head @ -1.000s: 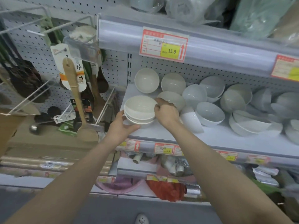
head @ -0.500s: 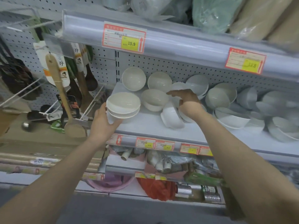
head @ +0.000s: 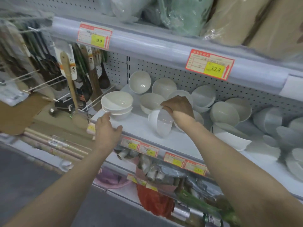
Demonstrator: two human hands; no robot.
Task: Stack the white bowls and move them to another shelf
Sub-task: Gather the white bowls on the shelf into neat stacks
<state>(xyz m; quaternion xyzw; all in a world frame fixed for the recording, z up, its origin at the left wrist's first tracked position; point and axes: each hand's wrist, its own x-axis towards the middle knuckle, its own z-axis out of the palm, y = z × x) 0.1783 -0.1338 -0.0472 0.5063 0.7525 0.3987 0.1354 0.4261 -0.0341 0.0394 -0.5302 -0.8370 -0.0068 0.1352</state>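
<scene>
currently, item by item.
left hand (head: 108,129): grip apart, fingers relaxed and spread, holding nothing. its forefinger tip is just beside the lowest bowl of the stack; contact cannot be told.
stack of white bowls (head: 117,104): nested upright at the left end of the shelf (head: 139,126), near the front edge.
right hand (head: 179,105): grip clamped on the upper rim of a single white bowl (head: 161,123), thumb and fingers pinching the edge.
single white bowl: tipped on its side, mouth turned to the right and front, right of the stack and apart from it. whether its lower edge rests on the shelf cannot be told.
loose bowls (head: 164,86): many, leaning along the pegboard back and piled toward the right.
price tags (head: 211,66): on the rail above, reading 15.9 and 12.8.
wooden spatula (head: 68,79): hanging left of the shelf.
</scene>
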